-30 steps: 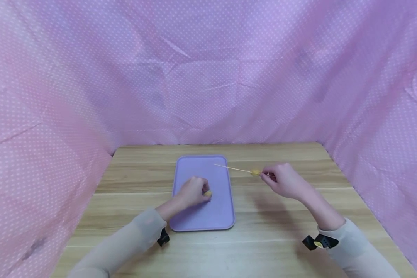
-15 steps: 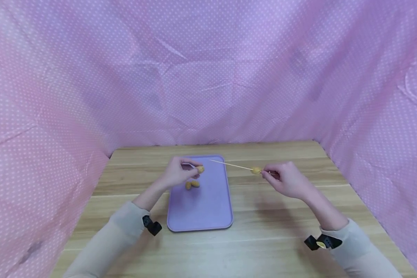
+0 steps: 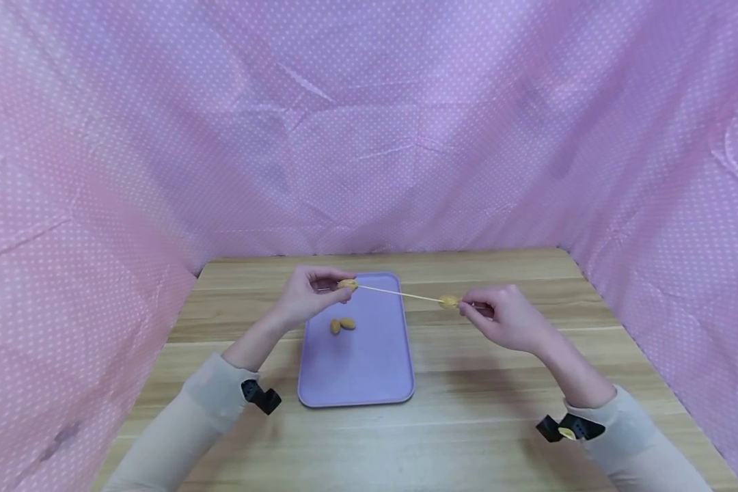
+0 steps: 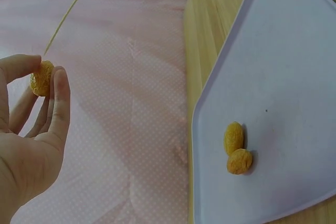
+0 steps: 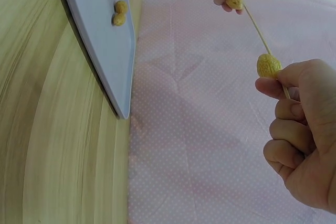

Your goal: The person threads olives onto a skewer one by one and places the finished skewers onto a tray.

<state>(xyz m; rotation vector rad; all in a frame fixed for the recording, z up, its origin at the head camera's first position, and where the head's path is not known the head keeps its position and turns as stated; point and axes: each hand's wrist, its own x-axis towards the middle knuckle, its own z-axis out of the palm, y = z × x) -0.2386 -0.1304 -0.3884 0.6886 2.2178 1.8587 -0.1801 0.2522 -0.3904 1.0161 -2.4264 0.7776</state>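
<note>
My left hand [image 3: 303, 299] pinches a wrinkled yellow oval fruit [image 4: 41, 79], like a dried date, between thumb and fingertips. The tip of a thin bamboo skewer [image 3: 400, 294] is right at the end of this fruit. My right hand [image 3: 506, 320] grips the skewer near its other end, fingers curled. A second wrinkled yellow fruit [image 5: 268, 66] is threaded on the skewer, just in front of the right thumb and index finger. Below the left hand, two more such fruits, one upright [image 4: 233, 138] and one rounder [image 4: 240, 161], lie touching on the purple tray [image 3: 375, 372].
The tray lies on a wood-grain table [image 3: 467, 417], left of the middle. Pink dotted cloth [image 3: 369, 157] hangs around the back and sides. Both wrists wear black straps with small cameras, the left camera [image 3: 270, 401] and the right camera [image 3: 549, 428].
My left hand has lifted a fruit from the tray and moved it up and leftward to the skewer's tip, uncovering the two fruits below. The right hand has stayed nearly still.
</note>
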